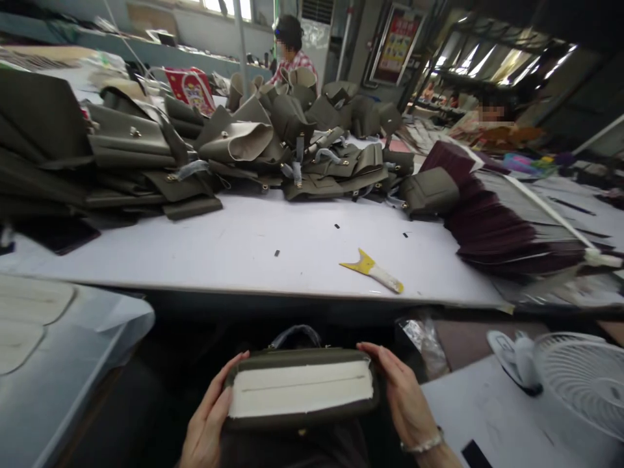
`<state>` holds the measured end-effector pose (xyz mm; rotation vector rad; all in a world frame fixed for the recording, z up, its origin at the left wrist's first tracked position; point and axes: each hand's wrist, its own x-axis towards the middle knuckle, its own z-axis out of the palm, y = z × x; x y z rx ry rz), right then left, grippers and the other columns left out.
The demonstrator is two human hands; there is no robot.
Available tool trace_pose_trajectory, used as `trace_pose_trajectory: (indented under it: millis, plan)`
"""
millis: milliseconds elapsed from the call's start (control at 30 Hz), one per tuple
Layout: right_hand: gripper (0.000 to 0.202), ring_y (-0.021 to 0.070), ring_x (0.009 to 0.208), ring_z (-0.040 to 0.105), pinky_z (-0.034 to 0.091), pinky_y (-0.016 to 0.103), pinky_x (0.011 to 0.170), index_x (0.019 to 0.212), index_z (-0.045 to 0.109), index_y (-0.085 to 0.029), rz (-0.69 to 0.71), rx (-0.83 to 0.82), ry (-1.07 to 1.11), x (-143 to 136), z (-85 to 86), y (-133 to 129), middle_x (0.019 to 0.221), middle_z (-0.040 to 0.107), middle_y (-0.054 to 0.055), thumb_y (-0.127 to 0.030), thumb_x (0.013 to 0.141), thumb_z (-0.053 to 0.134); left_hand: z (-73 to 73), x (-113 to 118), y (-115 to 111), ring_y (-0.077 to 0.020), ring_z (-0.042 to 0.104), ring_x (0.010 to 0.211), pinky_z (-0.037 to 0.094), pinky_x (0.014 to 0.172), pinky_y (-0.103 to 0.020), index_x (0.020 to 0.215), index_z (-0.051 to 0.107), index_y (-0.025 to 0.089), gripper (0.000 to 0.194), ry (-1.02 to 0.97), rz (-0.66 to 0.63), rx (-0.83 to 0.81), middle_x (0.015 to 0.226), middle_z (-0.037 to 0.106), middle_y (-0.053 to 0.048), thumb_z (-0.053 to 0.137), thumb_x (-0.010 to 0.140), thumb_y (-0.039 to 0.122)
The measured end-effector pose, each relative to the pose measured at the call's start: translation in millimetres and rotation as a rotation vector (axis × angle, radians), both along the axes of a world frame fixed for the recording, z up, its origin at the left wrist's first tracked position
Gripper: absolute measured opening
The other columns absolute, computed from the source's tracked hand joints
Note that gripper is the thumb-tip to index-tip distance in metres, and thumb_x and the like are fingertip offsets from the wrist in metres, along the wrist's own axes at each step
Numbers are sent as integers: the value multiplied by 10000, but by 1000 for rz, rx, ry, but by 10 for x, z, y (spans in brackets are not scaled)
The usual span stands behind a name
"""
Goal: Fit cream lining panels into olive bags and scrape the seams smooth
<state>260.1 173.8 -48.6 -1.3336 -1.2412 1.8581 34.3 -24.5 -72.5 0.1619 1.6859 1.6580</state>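
Observation:
Between my two hands is a dark olive handbag [297, 356], low in the view over my lap, with a cream panel [299, 389] facing up inside its dark rim. A slit or seam runs along the panel. My left hand [212, 413] grips the bag's left end, fingers along its side. At the right end, my right hand [402, 390] presses against the corner, its fingers on the far edge and a bracelet [423, 444] at the wrist. A clear-wrapped handle [296, 331] arches behind the bag. The underside is hidden.
Ahead, a white table [234, 244] bears a yellow notched tool [373, 270] and piled olive bags [292, 123]. Stacked maroon sheets [487, 221] stand at right. A white fan [585, 383] is near right, plastic-covered pieces [92, 364] near left. A person [297, 62] sits beyond the pile.

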Motion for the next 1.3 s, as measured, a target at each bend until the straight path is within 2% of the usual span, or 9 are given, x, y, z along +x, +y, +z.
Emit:
trace_pose_trajectory:
  millis: [167, 433, 533, 633, 733, 867, 1033, 1167, 1300]
  plan:
    - [393, 276, 1107, 584, 422, 366, 949, 1104, 704, -179, -82, -149, 144, -101, -47, -177, 1128, 704, 83, -466, 847, 621, -21, -36, 11, -330, 502, 1264, 235, 1182, -491, 1237, 586, 270, 536, -19, 6, -88, 1308, 620, -11, 571, 802, 583]
    - [359, 279, 1099, 577, 409, 369, 958, 1048, 734, -157, -35, -207, 180, -102, -125, -15, 1154, 695, 101, -416, 820, 635, -77, -103, -1, -335, 479, 1288, 210, 1187, -508, 1208, 605, 299, 495, -114, 30, -132, 1317, 615, 6, 599, 784, 553]
    - [349, 266, 1065, 586, 422, 357, 930, 1046, 730, -147, -12, -203, 192, -107, -116, -13, 1128, 702, 103, -405, 846, 607, -36, -265, -45, -354, 452, 1307, 193, 1189, -516, 1179, 648, 299, 530, 43, -91, -179, 1313, 620, -7, 647, 729, 580]
    - [348, 256, 1023, 601, 439, 346, 892, 1038, 728, -145, 2, -186, 192, -118, -102, -40, 1111, 703, 107, -416, 859, 603, 184, -384, 108, -352, 505, 1240, 309, 1146, -474, 1018, 732, 305, 393, 481, -279, -173, 1226, 655, -30, 703, 695, 527]
    - [328, 232, 962, 620, 453, 320, 841, 1028, 726, -152, -10, -179, 203, -122, -94, -79, 1059, 717, 99, -413, 870, 606, 533, -294, 532, -255, 623, 981, 515, 871, -347, 901, 724, 294, 163, 854, -616, -4, 1066, 667, -40, 666, 783, 390]
    - [288, 195, 897, 626, 453, 286, 786, 1020, 728, -177, -33, -166, 222, -107, -118, -122, 1025, 725, 70, -400, 880, 610, 797, 100, 1224, -196, 596, 882, 492, 789, -317, 884, 651, 244, 77, 1007, -1021, 88, 937, 653, -22, 620, 814, 234]
    - [271, 202, 919, 617, 430, 311, 849, 1068, 725, -204, -10, -128, 284, -64, -153, -106, 984, 725, 49, -370, 887, 611, 631, 458, 1698, -198, 605, 875, 485, 785, -316, 849, 647, 208, 70, 1155, -1233, 103, 905, 652, -26, 600, 803, 185]
    - [269, 210, 914, 614, 421, 319, 850, 1071, 727, -199, 28, -124, 300, -21, -129, -56, 951, 725, 48, -350, 877, 618, 520, 509, 1738, -187, 612, 852, 486, 765, -298, 862, 651, 202, 121, 1179, -1240, 112, 887, 654, -33, 540, 831, 166]
    - [273, 208, 867, 619, 419, 309, 805, 1065, 729, -187, 47, -150, 307, 14, -123, -24, 898, 728, 50, -337, 860, 627, 531, 534, 1724, -192, 608, 852, 480, 746, -301, 867, 648, 201, 115, 1206, -1246, 78, 897, 652, -37, 537, 843, 186]
